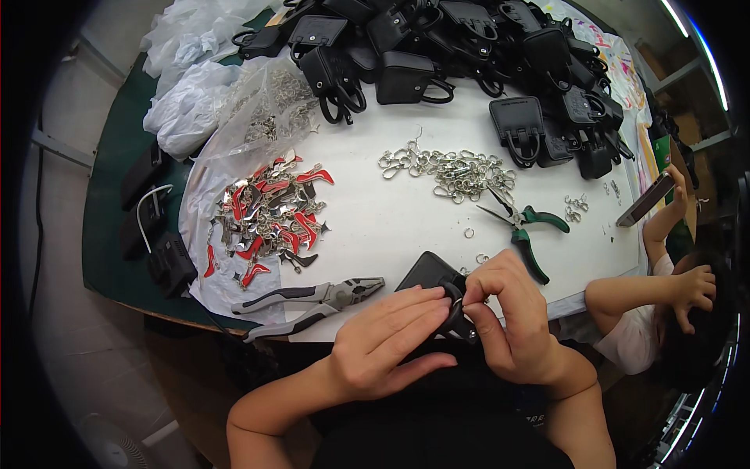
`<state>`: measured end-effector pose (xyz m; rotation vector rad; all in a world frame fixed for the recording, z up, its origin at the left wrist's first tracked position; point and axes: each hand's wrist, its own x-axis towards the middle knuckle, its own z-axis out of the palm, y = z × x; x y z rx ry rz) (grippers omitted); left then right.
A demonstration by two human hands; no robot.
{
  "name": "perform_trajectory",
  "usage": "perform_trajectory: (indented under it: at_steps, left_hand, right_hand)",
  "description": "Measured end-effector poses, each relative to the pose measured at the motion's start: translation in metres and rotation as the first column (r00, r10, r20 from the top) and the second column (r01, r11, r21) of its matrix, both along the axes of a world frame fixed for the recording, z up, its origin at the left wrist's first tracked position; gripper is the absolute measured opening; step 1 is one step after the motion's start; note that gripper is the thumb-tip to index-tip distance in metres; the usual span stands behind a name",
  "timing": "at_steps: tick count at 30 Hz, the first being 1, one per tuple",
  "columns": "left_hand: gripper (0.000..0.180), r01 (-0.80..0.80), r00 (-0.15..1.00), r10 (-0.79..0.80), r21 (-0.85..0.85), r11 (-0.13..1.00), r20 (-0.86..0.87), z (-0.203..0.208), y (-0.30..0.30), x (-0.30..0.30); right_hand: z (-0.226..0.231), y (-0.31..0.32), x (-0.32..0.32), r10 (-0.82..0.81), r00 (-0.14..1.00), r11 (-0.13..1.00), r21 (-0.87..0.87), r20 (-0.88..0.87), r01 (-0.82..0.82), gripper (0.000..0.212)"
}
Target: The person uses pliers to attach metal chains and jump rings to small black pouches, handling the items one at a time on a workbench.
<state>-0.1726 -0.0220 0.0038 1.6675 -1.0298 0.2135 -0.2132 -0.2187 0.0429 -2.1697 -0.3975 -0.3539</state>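
Black bag [424, 270] between left hand [388, 341], holding it, and right hand [512, 319], pinched at handle [451, 291] (exact hold hidden).

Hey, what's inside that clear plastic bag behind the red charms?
Through the clear plastic bag, many small silvery metal pieces show. They're too small and jumbled to tell their exact shapes, and whatever lies deeper in the heap is covered.

Lettering [514, 102] on bag [516, 119], on shirt [469, 426], seemingly unreadable
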Motion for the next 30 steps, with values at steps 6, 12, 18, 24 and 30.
perform_trajectory:
  at_steps: [6, 12, 18, 24, 30]
  left_hand:
    - [0.038, -0.222, 0.973, 0.216, 0.585, 0.780, 0.082, 0.012, 0.070, 0.020]
    - [0.034, -0.317, 0.947, 0.253, 0.674, 0.667, 0.196, -0.011, 0.106, 0.008]
    - [0.029, -0.271, 0.960, 0.271, 0.501, 0.822, 0.074, -0.004, 0.111, 0.014]
    - [0.032, -0.094, 0.991, 0.133, 0.607, 0.789, -0.019, 0.044, 0.088, 0.023]
    - [0.035, -0.019, 0.999, 0.033, 0.666, 0.746, -0.009, 0.055, 0.086, 0.027]
  right_hand:
    - [0.004, -0.008, -0.001, 0.027, 1.000, 1.000, -0.002, -0.013, -0.027, 0.026]
    - [0.005, -0.008, 0.005, 0.115, 0.991, 0.990, -0.087, 0.071, -0.108, 0.030]
    - [0.004, -0.003, 0.006, 0.156, 0.985, 0.967, -0.214, 0.071, -0.137, 0.031]
    - [-0.004, 0.002, 0.004, 0.148, 0.982, 0.972, -0.202, 0.120, -0.121, 0.031]
    - [-0.008, 0.002, 0.002, 0.132, 0.982, 0.984, -0.134, 0.136, -0.114, 0.032]
